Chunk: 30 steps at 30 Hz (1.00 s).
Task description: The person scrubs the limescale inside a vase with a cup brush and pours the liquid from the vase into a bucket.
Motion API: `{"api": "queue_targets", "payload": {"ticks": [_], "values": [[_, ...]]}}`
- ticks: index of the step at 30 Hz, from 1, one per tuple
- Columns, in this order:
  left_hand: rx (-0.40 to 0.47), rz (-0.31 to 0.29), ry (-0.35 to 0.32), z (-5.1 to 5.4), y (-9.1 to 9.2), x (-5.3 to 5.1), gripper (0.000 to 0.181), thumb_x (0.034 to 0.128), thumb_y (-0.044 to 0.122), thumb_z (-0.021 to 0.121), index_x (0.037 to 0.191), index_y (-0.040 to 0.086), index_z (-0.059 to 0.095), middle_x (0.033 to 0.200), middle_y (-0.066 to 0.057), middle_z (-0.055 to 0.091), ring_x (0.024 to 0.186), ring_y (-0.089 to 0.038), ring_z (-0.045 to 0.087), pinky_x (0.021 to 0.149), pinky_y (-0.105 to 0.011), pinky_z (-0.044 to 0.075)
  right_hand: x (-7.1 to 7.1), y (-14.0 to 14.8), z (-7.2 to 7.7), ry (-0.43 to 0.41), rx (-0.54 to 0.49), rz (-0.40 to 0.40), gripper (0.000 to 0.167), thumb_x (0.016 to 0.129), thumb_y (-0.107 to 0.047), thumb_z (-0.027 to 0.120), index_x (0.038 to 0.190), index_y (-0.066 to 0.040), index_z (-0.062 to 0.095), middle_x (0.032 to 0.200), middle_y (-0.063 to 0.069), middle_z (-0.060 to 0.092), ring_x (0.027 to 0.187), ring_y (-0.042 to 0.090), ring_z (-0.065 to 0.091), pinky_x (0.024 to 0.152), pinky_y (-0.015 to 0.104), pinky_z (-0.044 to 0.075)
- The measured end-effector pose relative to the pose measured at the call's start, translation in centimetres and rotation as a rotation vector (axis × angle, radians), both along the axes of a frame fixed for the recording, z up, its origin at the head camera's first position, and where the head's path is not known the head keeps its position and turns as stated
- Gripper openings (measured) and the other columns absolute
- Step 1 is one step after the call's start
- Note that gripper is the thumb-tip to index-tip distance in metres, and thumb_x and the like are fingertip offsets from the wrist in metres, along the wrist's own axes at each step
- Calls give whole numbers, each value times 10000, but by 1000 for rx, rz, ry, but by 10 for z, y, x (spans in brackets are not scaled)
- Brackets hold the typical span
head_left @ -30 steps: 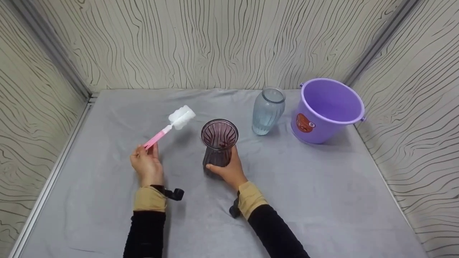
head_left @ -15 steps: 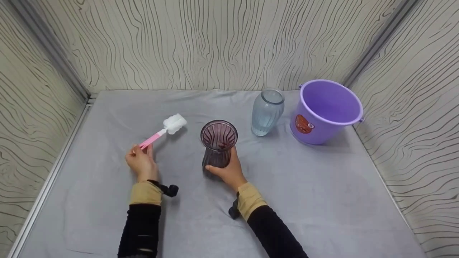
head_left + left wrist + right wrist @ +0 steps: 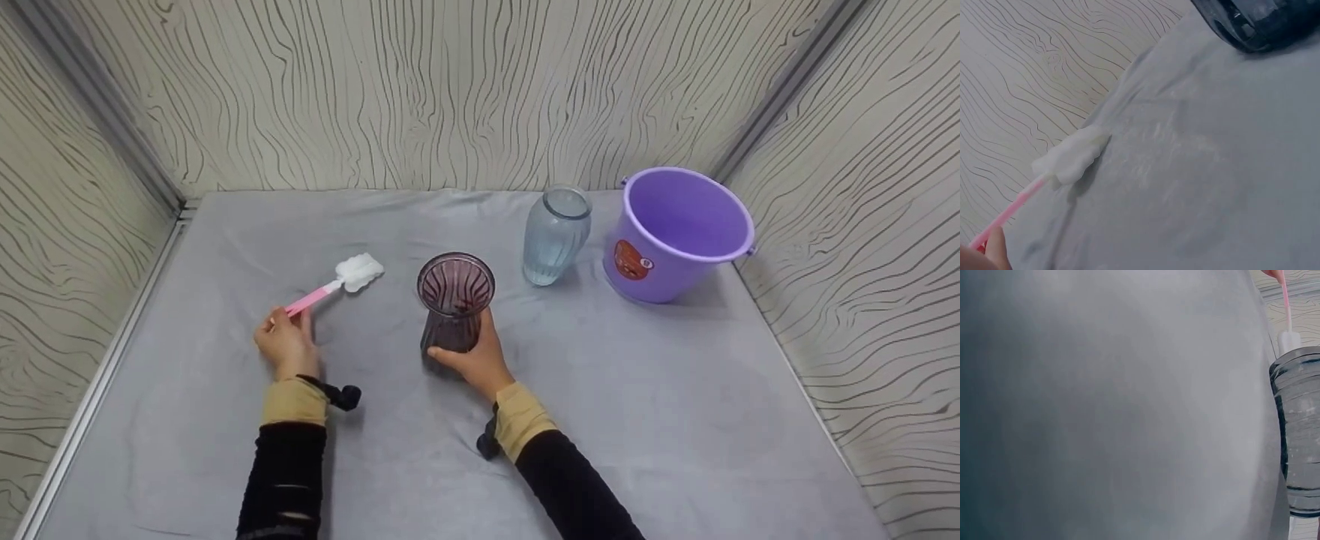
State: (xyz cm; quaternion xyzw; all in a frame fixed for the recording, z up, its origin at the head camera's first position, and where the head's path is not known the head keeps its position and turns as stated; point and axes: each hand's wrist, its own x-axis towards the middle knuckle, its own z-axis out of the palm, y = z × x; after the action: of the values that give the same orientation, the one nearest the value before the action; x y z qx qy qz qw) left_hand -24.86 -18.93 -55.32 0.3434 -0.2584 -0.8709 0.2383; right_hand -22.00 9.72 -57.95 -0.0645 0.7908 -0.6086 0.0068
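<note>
Pinching pink-handled brush (image 3: pixel 334 285) w/ my L hand (image 3: pixel 286 345) at left; my R hand (image 3: pixel 481 361) curls thumb & fingers round purple vase (image 3: pixel 452 324), upright nr centre, blue vase (image 3: pixel 556 240) far right

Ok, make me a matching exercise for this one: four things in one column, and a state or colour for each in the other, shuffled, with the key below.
Things
1. sponge brush
2. flared vase
3. straighter-necked vase
4. bucket

States and colours
A. pale blue, with neither hand on it
B. gripped by the right hand
C. light purple, with a reddish-brown sticker
D. held by its pink handle in the left hand

Pairs
1-D, 2-B, 3-A, 4-C
</note>
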Motion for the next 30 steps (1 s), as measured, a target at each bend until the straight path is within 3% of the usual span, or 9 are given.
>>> {"api": "queue_targets", "payload": {"ticks": [6,11,16,19,22,27,30], "values": [[-12,-26,-47,0,-8,1,344,1024,-35,456,1338,-35,314,1515,-173,307,1406,-257,409,1028,-255,463,0,-1,-1,1,9,-2,1141,722,-298,931,1594,-158,210,1552,126,398,1388,262,424,1149,467,340],[-104,-63,-149,-3,-11,5,383,975,-80,500,1326,-32,356,1411,-156,387,1372,-248,444,1014,-264,482,0,-1,-2,17,3,-1,1136,722,-293,930,1590,-136,214,1545,139,407,1378,275,435,1143,482,348],[-80,-5,-198,-6,-16,6,404,929,-158,507,1312,-55,432,1433,-175,437,1346,-234,470,990,-253,492,-1,0,-1,10,6,-1,1152,724,-304,929,1600,-147,196,1558,122,393,1398,261,418,1155,473,337],[-113,-5,-245,-7,-18,9,432,935,-155,495,1356,-63,475,1485,-182,435,1341,-222,474,958,-214,499,0,0,0,-8,10,2,1162,722,-313,930,1604,-166,188,1564,104,386,1405,247,410,1160,462,332],[-143,-44,-277,-8,-21,11,483,951,-133,484,1428,-58,482,1528,-179,419,1360,-207,464,931,-172,498,-1,1,0,-2,-1,5,1155,723,-304,931,1602,-170,194,1559,105,391,1401,250,414,1161,465,330],[-105,-79,-276,-9,-27,14,494,985,-99,464,1475,-35,470,1573,-156,393,1397,-185,433,945,-155,478,-1,1,0,9,-12,4,1148,720,-292,934,1598,-170,204,1548,103,407,1386,250,429,1154,465,340],[-279,-186,-344,-10,-30,16,454,995,-64,475,1448,-49,501,1544,-164,434,1363,-197,462,945,-151,481,-2,0,0,11,-8,4,1140,716,-297,936,1592,-168,218,1541,104,417,1382,248,435,1152,460,344]]}}
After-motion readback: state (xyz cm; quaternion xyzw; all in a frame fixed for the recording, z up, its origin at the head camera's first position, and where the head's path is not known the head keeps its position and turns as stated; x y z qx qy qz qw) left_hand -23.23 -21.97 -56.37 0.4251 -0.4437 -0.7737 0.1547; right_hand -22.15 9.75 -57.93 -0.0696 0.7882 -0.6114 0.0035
